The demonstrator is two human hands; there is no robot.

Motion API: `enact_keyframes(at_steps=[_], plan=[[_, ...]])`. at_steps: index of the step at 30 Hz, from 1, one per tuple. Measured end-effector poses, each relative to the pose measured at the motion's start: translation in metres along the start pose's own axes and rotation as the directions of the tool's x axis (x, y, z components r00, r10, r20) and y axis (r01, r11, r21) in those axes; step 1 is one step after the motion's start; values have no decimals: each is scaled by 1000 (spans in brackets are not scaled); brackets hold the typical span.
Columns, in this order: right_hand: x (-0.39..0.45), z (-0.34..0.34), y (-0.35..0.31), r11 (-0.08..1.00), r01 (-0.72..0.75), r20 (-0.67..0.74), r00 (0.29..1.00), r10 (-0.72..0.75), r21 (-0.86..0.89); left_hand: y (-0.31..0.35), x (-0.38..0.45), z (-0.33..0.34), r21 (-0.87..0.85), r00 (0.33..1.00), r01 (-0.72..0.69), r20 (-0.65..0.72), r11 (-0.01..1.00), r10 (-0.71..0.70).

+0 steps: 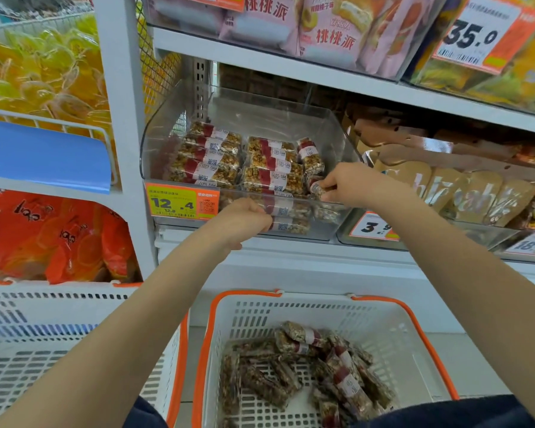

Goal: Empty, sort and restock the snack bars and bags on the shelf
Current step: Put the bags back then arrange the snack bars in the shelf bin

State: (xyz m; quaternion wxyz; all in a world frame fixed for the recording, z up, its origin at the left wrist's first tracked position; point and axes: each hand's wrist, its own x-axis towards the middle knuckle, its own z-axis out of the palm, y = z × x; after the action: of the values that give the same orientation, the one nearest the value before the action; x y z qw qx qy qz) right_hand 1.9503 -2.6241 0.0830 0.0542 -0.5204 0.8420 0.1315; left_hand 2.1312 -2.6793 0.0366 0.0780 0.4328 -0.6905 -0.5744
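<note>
A clear plastic shelf bin point(179, 140) holds rows of nut snack bars point(267, 168) with red-and-white labels. My right hand point(349, 183) reaches over the bin's front right corner and pinches one bar point(317, 188) there. My left hand point(244, 219) is in front of the bin's front wall, fingers curled around a bar or two point(291, 225) held level with the bin's base. Below, a white basket with orange handles point(383, 329) holds several more of the same bars point(306, 366).
An orange price tag reading 12.4 point(182, 200) hangs on the bin's front. Brown snack bags point(464, 193) fill the bin to the right. Pink cake packs point(328, 29) sit on the shelf above. A second white basket point(68, 350) stands at the lower left, orange bags point(59, 236) behind it.
</note>
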Motion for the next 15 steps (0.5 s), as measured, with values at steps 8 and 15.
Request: enact_keyframes(at_steps=[8, 15], plan=[[13, -10, 3, 980, -67, 105, 993, 48, 188, 2, 0, 5, 54, 999, -6, 38, 999, 4], [18, -15, 10, 958, -92, 187, 982, 42, 271, 0, 0, 9, 96, 999, -37, 34, 995, 34]])
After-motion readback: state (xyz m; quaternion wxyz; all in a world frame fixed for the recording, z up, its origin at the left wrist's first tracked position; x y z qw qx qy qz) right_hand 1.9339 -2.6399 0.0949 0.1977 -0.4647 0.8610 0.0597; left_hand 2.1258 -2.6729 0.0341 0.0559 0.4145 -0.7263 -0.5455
